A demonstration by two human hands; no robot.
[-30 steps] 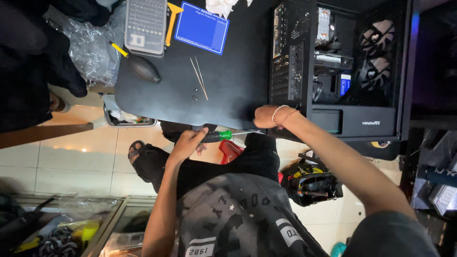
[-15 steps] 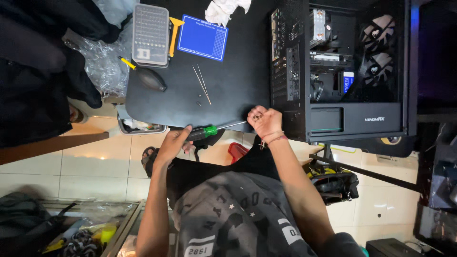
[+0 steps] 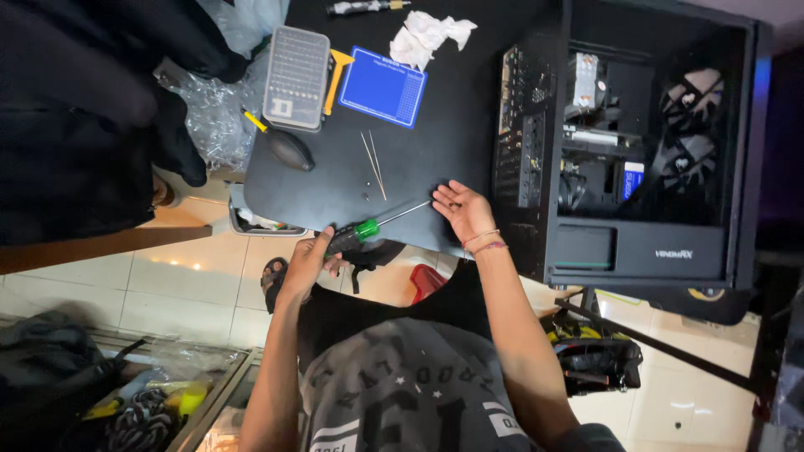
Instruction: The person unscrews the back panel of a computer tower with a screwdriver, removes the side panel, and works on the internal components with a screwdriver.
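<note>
Holding a green-and-black handled screwdriver (image 3: pixel 368 227) in the head view, the left hand (image 3: pixel 308 261) wraps its fingers closed round the grip at about seven o'clock from the black table (image 3: pixel 435 159). The shaft points toward two o'clock, its tip near the right hand (image 3: pixel 461 209), which lies palm up, fingers spread loosely open; something small, perhaps a screw, seems to sit on the palm, though it is too tiny to be sure. The open computer case (image 3: pixel 645 151) stands at three o'clock, just beside that hand. Keeping the palm level and the driver tip steady would, I judge, stop small parts rolling off.
</note>
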